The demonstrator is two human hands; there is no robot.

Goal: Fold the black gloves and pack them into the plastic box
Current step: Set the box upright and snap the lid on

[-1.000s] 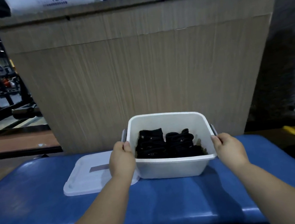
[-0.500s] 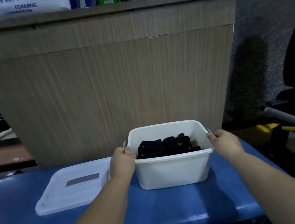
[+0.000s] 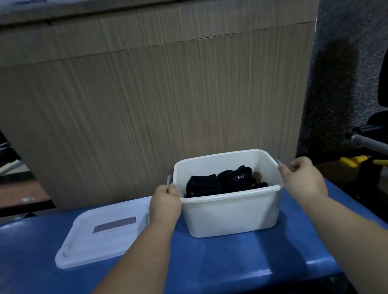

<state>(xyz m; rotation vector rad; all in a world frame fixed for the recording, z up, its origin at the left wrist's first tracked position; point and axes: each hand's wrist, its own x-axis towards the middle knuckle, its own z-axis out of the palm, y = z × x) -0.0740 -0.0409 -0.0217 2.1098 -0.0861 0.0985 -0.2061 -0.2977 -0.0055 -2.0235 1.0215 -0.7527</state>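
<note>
A white plastic box (image 3: 232, 213) stands on the blue padded bench (image 3: 229, 261). Folded black gloves (image 3: 220, 183) lie inside it, one showing a small "5.11" label. My left hand (image 3: 165, 204) grips the box's left rim at its grey side clip. My right hand (image 3: 301, 180) grips the right rim at the other clip. Both hands hold the box from either side, thumbs on top of the rim.
The box's translucent lid (image 3: 103, 234) lies flat on the bench to the left of the box. A tall wood-grain counter (image 3: 146, 98) rises right behind the bench. Gym equipment with a grey bar (image 3: 382, 147) and yellow parts stands at the right.
The box has shifted a little to the right on the bench, away from the lid, with both hands still holding its sides. The camera view has moved.
</note>
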